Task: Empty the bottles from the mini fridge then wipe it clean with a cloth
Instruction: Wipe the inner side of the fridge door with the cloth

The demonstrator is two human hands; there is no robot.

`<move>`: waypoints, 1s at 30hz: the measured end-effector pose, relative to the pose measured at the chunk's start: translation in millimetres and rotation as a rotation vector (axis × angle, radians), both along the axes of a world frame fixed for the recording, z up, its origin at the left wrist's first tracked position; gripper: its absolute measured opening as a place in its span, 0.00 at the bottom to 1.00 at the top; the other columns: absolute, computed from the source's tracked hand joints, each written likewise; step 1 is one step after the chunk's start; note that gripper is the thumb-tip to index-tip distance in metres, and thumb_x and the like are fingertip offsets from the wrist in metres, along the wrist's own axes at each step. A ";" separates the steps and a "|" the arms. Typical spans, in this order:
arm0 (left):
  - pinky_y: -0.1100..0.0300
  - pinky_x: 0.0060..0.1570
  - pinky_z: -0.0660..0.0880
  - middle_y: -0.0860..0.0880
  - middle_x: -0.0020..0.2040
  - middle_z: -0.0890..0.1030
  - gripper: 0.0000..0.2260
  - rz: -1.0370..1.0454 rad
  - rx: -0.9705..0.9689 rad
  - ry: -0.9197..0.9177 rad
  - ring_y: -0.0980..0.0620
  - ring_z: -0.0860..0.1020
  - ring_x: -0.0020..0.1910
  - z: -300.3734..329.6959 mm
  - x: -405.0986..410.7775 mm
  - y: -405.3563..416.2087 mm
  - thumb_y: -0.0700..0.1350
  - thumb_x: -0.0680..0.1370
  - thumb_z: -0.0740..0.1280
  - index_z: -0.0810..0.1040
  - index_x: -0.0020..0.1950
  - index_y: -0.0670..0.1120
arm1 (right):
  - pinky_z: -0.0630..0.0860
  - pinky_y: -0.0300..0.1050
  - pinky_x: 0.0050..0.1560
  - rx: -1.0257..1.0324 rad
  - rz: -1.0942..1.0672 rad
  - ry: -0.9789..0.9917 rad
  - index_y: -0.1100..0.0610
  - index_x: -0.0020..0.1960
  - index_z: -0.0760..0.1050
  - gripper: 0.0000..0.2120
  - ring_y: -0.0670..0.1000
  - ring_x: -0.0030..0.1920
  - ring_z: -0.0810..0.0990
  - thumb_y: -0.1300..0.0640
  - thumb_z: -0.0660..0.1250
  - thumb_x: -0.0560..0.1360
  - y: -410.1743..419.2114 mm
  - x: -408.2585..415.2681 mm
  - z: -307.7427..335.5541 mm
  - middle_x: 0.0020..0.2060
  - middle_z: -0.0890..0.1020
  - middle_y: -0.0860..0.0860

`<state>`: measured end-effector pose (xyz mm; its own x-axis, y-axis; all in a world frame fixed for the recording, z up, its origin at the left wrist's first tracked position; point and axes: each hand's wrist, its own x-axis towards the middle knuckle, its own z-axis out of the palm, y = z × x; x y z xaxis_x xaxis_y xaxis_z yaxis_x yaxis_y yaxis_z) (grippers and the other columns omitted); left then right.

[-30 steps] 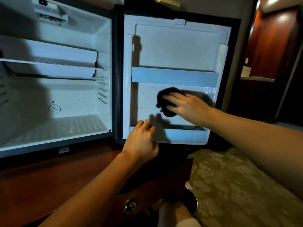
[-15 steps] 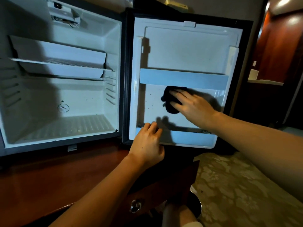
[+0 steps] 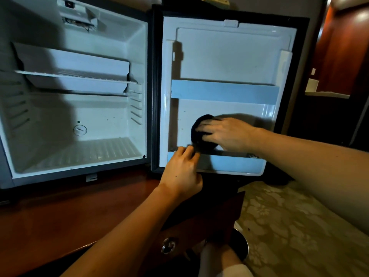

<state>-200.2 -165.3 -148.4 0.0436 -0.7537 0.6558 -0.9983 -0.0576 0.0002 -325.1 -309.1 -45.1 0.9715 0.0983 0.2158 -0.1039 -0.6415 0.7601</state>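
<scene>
one dark cloth [image 3: 201, 134] lies bunched against the inner panel of the open fridge door [image 3: 225, 56], under the fingers [image 3: 207, 124] of the right hand [image 3: 225, 134]; those fingers lie fairly straight and close together over the cloth, pressing it flat to the panel, and the cloth shows past the fingertips to the left and below the palm; just above these fingers runs the upper door rail [image 3: 223, 91], a pale bar across the door; just below them runs the lower door rail [image 3: 229, 163]; the left hand [image 3: 180, 172] rests on that lower rail near its left end, its fingers [image 3: 187, 153] curled over the rail's top edge, the fingertips close beside the cloth, whether touching it cannot be told; to the left of both hands the mini fridge [image 3: 75, 116] stands open with a white interior, a wire shelf [image 3: 75, 75] across its upper part and a ribbed floor; dark specks dot the back wall and the door panel left of the cloth; beneath the fridge sits a reddish wooden cabinet [image 3: 60, 212], with a round metal knob [image 3: 168, 244] below the left wrist; a patterned carpet [image 3: 299, 226] spreads under the right forearm.
</scene>
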 end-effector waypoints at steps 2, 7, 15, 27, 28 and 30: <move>0.51 0.54 0.75 0.43 0.55 0.76 0.21 -0.013 -0.003 -0.001 0.43 0.73 0.53 0.7 0.2 1.0 0.49 0.67 0.62 0.78 0.56 0.41 | 0.79 0.52 0.56 0.033 -0.011 -0.194 0.56 0.59 0.78 0.18 0.59 0.68 0.72 0.66 0.68 0.70 5.6 8.5 2.9 0.67 0.75 0.57; 0.53 0.59 0.73 0.45 0.60 0.75 0.24 -0.048 -0.006 0.007 0.45 0.71 0.58 1.6 3.3 5.3 0.50 0.69 0.61 0.77 0.62 0.42 | 0.78 0.54 0.55 0.139 0.016 -0.393 0.60 0.62 0.77 0.22 0.62 0.70 0.70 0.70 0.66 0.69 28.4 55.8 -9.9 0.68 0.72 0.61; 0.54 0.51 0.73 0.43 0.54 0.76 0.23 -0.071 -0.055 0.025 0.44 0.72 0.51 -5.3 7.3 11.8 0.47 0.65 0.59 0.75 0.58 0.41 | 0.69 0.52 0.68 -0.071 0.141 -0.026 0.55 0.55 0.81 0.20 0.57 0.68 0.73 0.58 0.51 0.75 19.1 58.8 -26.0 0.63 0.79 0.54; 0.54 0.47 0.73 0.43 0.50 0.74 0.12 -0.099 -0.049 -0.018 0.45 0.72 0.50 -6.5 14.7 16.2 0.48 0.66 0.61 0.73 0.44 0.42 | 0.60 0.50 0.72 -0.141 0.076 0.283 0.53 0.60 0.79 0.15 0.53 0.74 0.63 0.58 0.60 0.77 27.7 56.7 4.5 0.69 0.74 0.46; 0.54 0.46 0.73 0.43 0.49 0.74 0.11 -0.106 -0.060 -0.014 0.44 0.72 0.50 -6.2 15.1 16.0 0.47 0.66 0.61 0.72 0.42 0.42 | 0.60 0.50 0.72 -0.149 0.078 0.287 0.53 0.60 0.79 0.15 0.53 0.74 0.63 0.58 0.59 0.77 28.4 51.6 5.9 0.68 0.74 0.46; 0.54 0.46 0.72 0.44 0.48 0.73 0.10 -0.110 -0.065 -0.002 0.45 0.71 0.48 -6.0 15.3 15.8 0.47 0.66 0.60 0.71 0.41 0.43 | 0.61 0.51 0.72 -0.158 0.078 0.306 0.53 0.58 0.79 0.17 0.53 0.74 0.64 0.57 0.56 0.76 26.2 39.1 6.7 0.66 0.76 0.47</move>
<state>-184.9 -149.5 -154.3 -0.0388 -0.7095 0.7036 -0.9986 0.0527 -0.0020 -286.0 -282.9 -38.4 0.9770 0.1840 -0.1078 0.1887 -0.5106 0.8389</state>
